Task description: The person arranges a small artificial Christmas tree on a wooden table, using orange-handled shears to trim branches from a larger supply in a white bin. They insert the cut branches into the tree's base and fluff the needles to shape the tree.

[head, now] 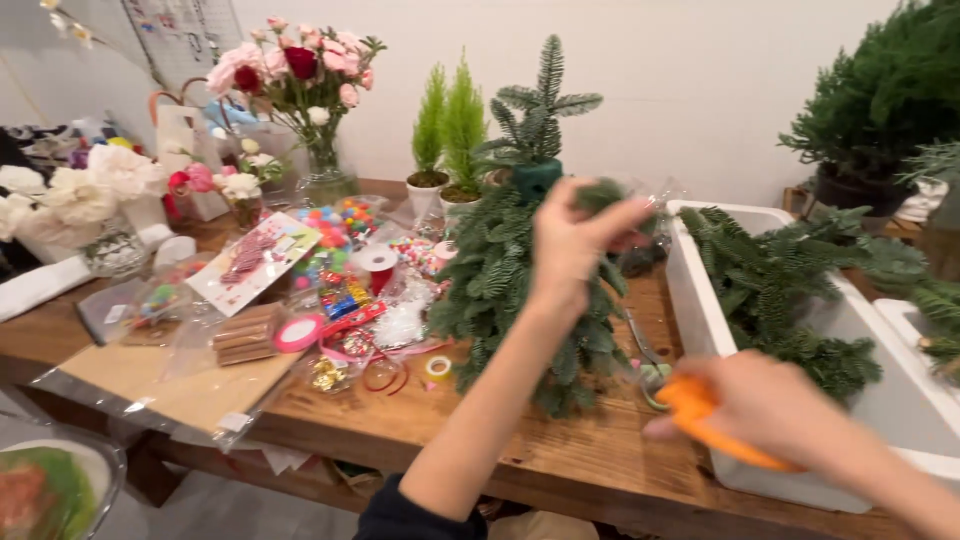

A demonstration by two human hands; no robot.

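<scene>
Midway through, by the look of it: small fir tree [510,270] standing upright on the wooden bench [400,425], already thick with green sprigs from base to tip. Left hand [572,240] raised against its upper right side, grip pinched on a short fir sprig [600,193] at the crown. Right hand [775,405] low at the bench edge, grip closed on orange-handled scissors [700,415]. More cut fir branches [780,290] waiting in the white tub [700,320] just beside the tree. Ribbon spools, beads and other trimmings [345,290] spread to the left, none visibly on the tree: greenery nearly full, decoration seemingly untouched.
</scene>
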